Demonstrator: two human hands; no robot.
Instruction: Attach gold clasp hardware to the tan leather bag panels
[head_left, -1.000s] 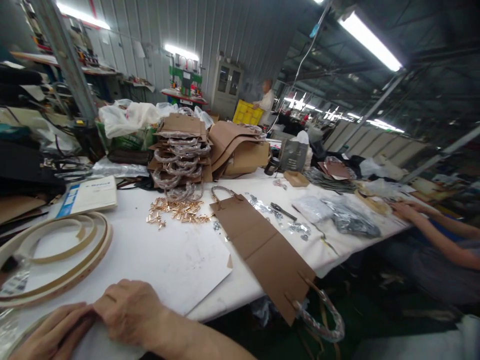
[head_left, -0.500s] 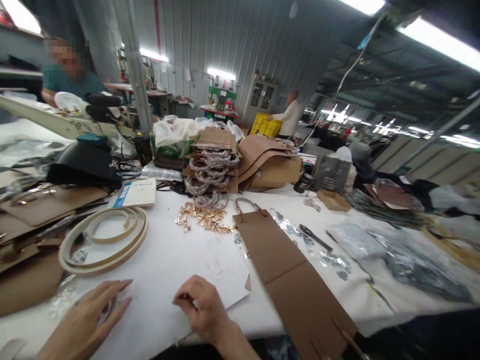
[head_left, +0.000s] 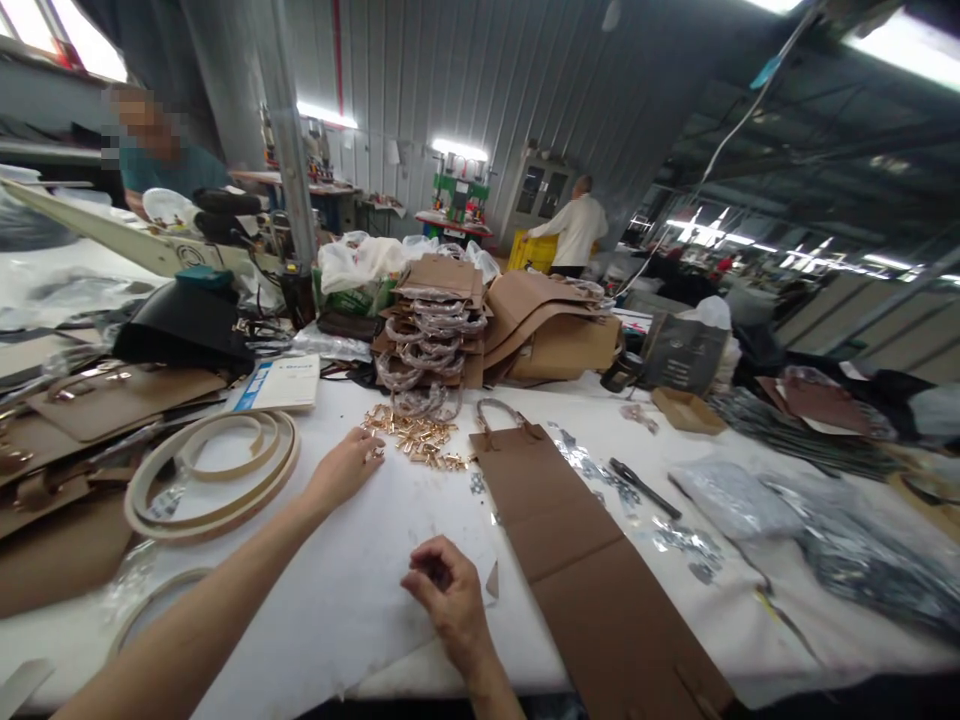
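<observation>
My left hand (head_left: 349,468) is stretched far forward to the left edge of a loose pile of small gold-coloured metal fittings (head_left: 427,440). Its fingertips are closed on a fitting there. Closer to me, my right hand (head_left: 454,595) hovers over the white sheet (head_left: 337,590) with its fingers curled and the thumb bent towards them. Whatever lies inside that curl, if anything, is hidden. To its right, a long brown bag panel (head_left: 577,545) with a wrapped handle (head_left: 499,408) at its far end lies flat.
Coiled tan strips (head_left: 139,500) and brown bag pieces (head_left: 67,500) lie at left. Stacked brown panels with wrapped handles (head_left: 435,340) stand behind the fittings. A dark tool (head_left: 645,488), silver pieces (head_left: 690,550) and plastic bags (head_left: 735,495) lie at right. Two people are in the background.
My left hand has moved forward and right from beside the coils to the gold fittings. My right hand has shifted slightly right in the picture, still curled. The view has tilted slightly.
</observation>
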